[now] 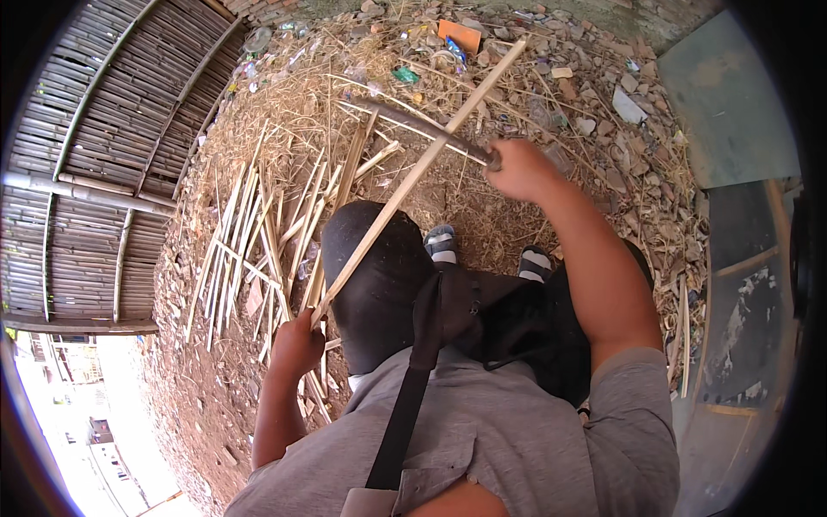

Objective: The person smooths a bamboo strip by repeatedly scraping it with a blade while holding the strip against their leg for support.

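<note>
The ground is brown earth, barer toward the lower left and matted with dry straw toward the top. Left of centre lies a loose spread of pale split strips, most running roughly lengthwise away from the wearer, some crossing over others. A few thin slats lie at the right edge. Broken rubble covers the upper right, where a flat white piece rests. Near the top lie an orange slab, a blue wrapper just beside it and a green scrap.
</note>
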A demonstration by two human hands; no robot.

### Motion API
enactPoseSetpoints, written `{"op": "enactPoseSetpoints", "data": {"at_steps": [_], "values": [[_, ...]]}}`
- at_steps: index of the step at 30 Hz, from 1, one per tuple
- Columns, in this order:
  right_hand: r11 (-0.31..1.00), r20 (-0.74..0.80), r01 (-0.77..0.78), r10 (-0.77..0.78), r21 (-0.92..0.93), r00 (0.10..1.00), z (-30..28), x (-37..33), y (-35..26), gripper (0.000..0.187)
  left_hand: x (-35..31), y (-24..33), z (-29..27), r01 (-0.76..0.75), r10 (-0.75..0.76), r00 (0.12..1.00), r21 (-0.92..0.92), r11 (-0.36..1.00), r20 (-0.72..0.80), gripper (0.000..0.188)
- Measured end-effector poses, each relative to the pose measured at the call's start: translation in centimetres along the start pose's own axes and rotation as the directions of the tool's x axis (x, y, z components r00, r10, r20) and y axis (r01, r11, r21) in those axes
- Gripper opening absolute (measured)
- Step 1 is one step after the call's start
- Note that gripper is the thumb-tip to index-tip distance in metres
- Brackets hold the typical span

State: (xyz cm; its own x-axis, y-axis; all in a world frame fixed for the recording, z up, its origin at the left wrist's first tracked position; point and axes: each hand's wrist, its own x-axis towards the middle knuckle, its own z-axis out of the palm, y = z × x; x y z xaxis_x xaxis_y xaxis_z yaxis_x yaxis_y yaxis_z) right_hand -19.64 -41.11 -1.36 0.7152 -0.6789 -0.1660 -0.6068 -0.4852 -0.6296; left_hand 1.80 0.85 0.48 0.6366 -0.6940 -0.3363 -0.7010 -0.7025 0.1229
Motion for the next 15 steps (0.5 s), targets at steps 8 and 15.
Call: {"op": "enactPoseSetpoints", "data": {"at_steps": [8, 15], "values": [[0.947, 0.099, 0.255, -0.239, -0.198, 0.966, 1.0, 0.2, 0.6, 0.021, -0.2, -0.3, 1.1, 0.021, -0.021, 0.996, 0.006, 1.000, -0.082, 0.031], [0.932, -0.282, 0.004, -0.114, -0.361, 0.953, -0.6, 0.4, 1.7, 0.024, 0.0, -0.3, 2.0, 0.048, -0.041, 0.992, 0.052, 0.998, -0.123, 0.033]]}}
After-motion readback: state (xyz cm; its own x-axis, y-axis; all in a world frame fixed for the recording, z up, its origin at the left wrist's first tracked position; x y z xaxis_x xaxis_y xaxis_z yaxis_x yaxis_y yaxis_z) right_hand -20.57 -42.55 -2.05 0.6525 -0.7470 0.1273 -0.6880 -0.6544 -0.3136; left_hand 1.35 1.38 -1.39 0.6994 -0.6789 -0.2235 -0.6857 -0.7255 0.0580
